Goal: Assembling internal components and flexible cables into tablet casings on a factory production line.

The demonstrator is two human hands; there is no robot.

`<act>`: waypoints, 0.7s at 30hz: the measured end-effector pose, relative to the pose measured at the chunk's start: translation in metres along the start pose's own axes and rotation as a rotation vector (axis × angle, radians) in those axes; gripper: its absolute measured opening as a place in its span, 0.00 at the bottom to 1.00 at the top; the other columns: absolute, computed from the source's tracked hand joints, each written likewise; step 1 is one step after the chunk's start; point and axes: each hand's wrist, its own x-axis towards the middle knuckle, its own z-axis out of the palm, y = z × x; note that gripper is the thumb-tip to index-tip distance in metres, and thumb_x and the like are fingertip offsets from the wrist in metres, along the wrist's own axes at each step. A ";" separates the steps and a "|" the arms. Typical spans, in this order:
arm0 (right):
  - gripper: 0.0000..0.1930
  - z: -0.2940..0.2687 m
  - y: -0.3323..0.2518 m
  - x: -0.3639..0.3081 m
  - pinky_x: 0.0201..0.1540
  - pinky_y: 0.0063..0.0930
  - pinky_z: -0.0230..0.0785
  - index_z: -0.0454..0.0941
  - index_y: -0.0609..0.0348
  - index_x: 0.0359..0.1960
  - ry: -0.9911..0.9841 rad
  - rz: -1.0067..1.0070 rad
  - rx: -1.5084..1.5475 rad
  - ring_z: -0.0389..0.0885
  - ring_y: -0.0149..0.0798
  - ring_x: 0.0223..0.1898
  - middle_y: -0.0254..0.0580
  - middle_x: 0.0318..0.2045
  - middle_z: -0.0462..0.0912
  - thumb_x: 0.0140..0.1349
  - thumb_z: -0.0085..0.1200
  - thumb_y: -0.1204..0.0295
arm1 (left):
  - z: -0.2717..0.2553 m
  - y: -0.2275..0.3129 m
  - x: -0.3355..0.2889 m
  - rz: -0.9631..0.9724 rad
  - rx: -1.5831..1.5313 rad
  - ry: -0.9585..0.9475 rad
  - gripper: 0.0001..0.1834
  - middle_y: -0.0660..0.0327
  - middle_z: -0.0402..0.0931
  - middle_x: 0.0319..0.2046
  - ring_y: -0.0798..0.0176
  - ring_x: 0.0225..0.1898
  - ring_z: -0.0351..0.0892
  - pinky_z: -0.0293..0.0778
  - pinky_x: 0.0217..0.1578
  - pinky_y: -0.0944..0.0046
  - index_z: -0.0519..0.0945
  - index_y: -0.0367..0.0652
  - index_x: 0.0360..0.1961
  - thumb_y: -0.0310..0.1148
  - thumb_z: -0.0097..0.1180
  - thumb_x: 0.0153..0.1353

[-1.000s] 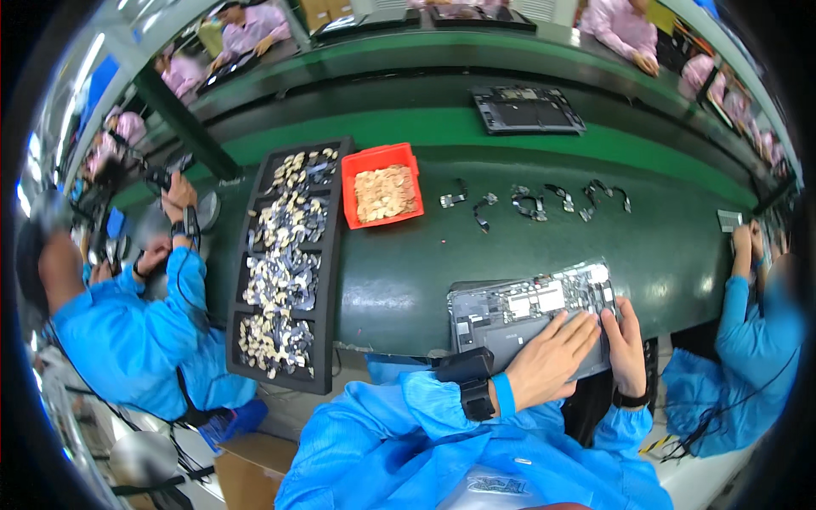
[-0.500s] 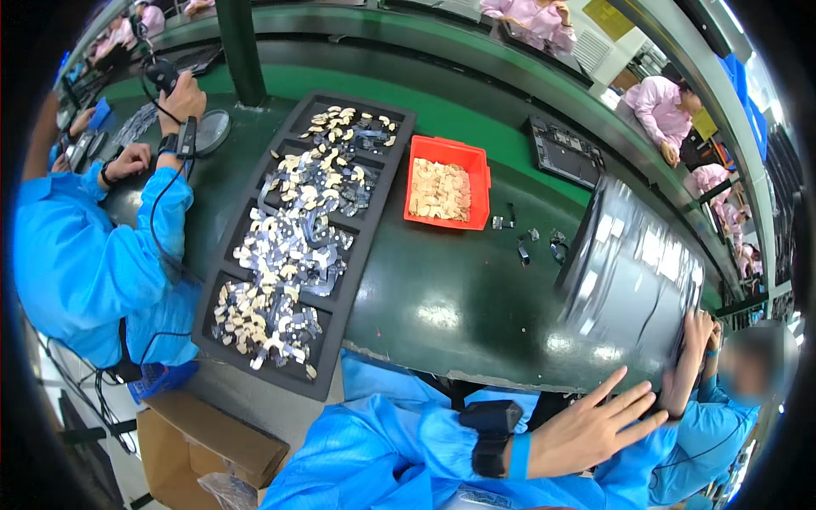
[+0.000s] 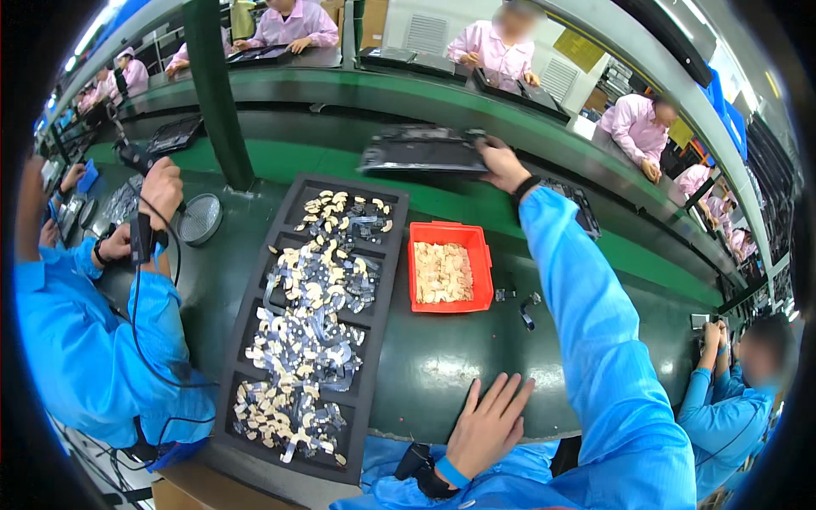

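Note:
My right hand is stretched to the far side of the bench, its fingers gripping the right end of a dark, flat laptop chassis. The chassis is smeared by motion and hangs over the green strip at the bench's back. Near the front edge, my left hand is open with fingers spread, holding nothing. Beyond it stands a red bin of small cream-coloured pieces. Just right of the bin lie small dark parts with short cables, partly next to my right sleeve.
A long black compartment tray full of flex cables and cream pieces lies left of the bin. Another opened laptop chassis rests behind my right arm. A co-worker in blue sits left, another right. A green post rises at the back.
My right hand has carried the chassis from the bench's right side to the far middle. My left hand has shifted left in view. The head view has turned too.

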 end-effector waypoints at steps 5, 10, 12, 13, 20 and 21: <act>0.29 -0.088 -0.045 0.016 0.55 0.49 0.77 0.72 0.54 0.68 -0.026 -0.226 -0.717 0.80 0.51 0.57 0.49 0.60 0.80 0.73 0.50 0.50 | -0.004 0.012 0.013 0.140 0.052 -0.090 0.32 0.57 0.69 0.70 0.53 0.73 0.65 0.60 0.69 0.34 0.71 0.52 0.71 0.40 0.58 0.66; 0.24 -0.210 -0.040 -0.036 0.60 0.47 0.74 0.82 0.66 0.54 0.446 -0.037 -1.577 0.81 0.64 0.57 0.61 0.55 0.83 0.73 0.45 0.57 | -0.006 0.010 0.011 0.160 0.088 -0.112 0.26 0.59 0.70 0.70 0.53 0.73 0.64 0.58 0.70 0.35 0.77 0.53 0.65 0.41 0.58 0.66; 0.29 -0.295 -0.002 -0.064 0.59 0.49 0.73 0.83 0.73 0.47 0.533 0.018 -1.633 0.83 0.67 0.52 0.70 0.47 0.84 0.71 0.49 0.52 | -0.003 0.012 0.013 0.203 0.084 -0.097 0.24 0.59 0.71 0.69 0.53 0.73 0.65 0.58 0.70 0.35 0.80 0.52 0.62 0.41 0.59 0.65; 0.30 -0.328 0.024 -0.070 0.57 0.50 0.74 0.84 0.73 0.46 0.582 0.119 -1.588 0.83 0.67 0.52 0.71 0.47 0.84 0.69 0.51 0.49 | -0.001 0.013 0.013 0.209 0.082 -0.091 0.23 0.59 0.71 0.69 0.54 0.73 0.65 0.58 0.70 0.34 0.81 0.52 0.61 0.40 0.59 0.65; 0.31 -0.314 0.034 -0.082 0.41 0.48 0.80 0.82 0.73 0.47 0.570 0.156 -0.758 0.86 0.51 0.38 0.54 0.39 0.86 0.61 0.65 0.50 | 0.005 0.019 0.007 0.267 0.078 -0.021 0.20 0.61 0.78 0.60 0.56 0.65 0.74 0.67 0.65 0.45 0.84 0.51 0.55 0.38 0.64 0.61; 0.27 -0.289 0.021 -0.088 0.36 0.44 0.78 0.83 0.71 0.43 0.579 0.179 -0.555 0.83 0.45 0.33 0.47 0.34 0.83 0.62 0.65 0.52 | 0.004 0.019 0.006 0.385 -0.011 -0.040 0.19 0.63 0.80 0.56 0.58 0.60 0.79 0.72 0.60 0.53 0.85 0.51 0.53 0.34 0.65 0.60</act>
